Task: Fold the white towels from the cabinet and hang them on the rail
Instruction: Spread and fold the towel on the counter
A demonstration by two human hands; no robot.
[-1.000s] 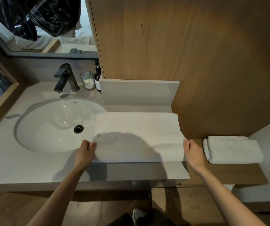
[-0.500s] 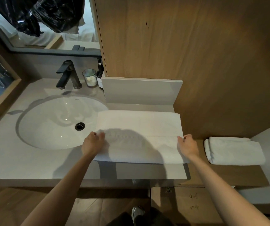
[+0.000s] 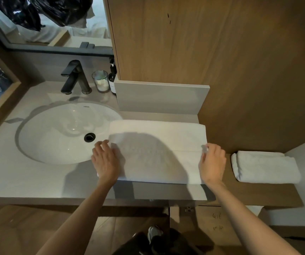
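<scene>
- So far, one white rectangular terry towel [image 3: 157, 150] lies flat on the pale grey stone desk [image 3: 19, 181], just to the right of the white oval sink [image 3: 56, 133]; its left end reaches over the rim of the sink.
- A fold line runs across the towel from side to side, and the near part lies doubled over it, so I judge that the folding of this towel is in the middle, not finished.
- The left hand [image 3: 105, 161] rests on the left edge of the towel with its fingers bent down over the cloth, and it seems to grip that edge.
- The right hand [image 3: 212, 162] pinches the right end of the fold line between thumb and fingertips.
- A second white towel [image 3: 265, 167], folded into a thick compact packet, rests on the brown wooden shelf [image 3: 258, 194] at the right, well apart from both hands; this one looks ready for hanging.
- The rail is not in view, and no towel hangs anywhere that I can see, so the hanging step is not yet done for either towel.
- The brown wooden cabinet [image 3: 203, 43] stands behind the desk; whether more towels wait inside it I cannot tell.
- What is left, in my judgement: to finish this fold, then to carry both towels to the rail.
</scene>
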